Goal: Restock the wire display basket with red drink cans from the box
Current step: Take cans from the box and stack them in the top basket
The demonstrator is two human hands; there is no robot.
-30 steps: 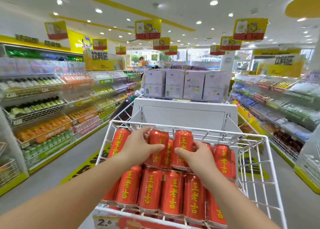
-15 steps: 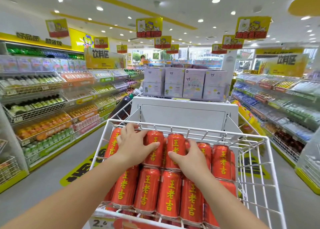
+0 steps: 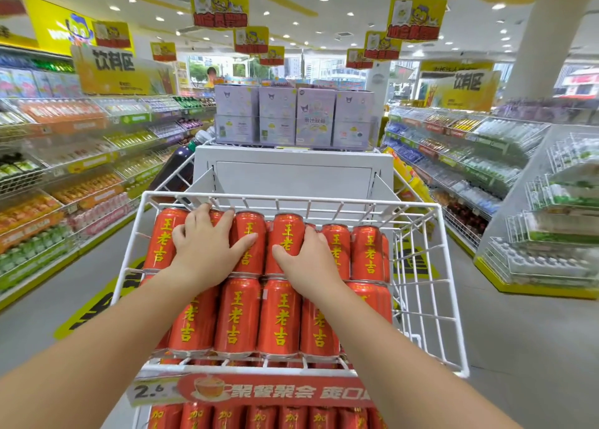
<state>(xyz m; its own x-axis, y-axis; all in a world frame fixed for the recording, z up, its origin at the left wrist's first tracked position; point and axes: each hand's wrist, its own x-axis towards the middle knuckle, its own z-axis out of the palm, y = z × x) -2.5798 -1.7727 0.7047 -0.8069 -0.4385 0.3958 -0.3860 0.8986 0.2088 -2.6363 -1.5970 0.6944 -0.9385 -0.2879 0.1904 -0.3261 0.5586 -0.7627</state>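
Observation:
A white wire display basket stands in front of me, filled with two tiers of red drink cans with yellow lettering. My left hand lies spread over the upper-row cans at the left, fingertips near the back rim and thumb stretched across a neighbouring can. My right hand grips an upright upper-row can, thumb on its front and fingers round its right side. The right end of the basket holds no cans. No box is in view.
A red price strip runs along the basket's front, with more red cans below it. A white display stand carrying purple boxes sits behind. Drink shelves line both aisles, and a wire rack stands at the right.
Both hands moved slightly away from me and lowered their cans into line with the upper row. My view tilted down and closer to the basket.

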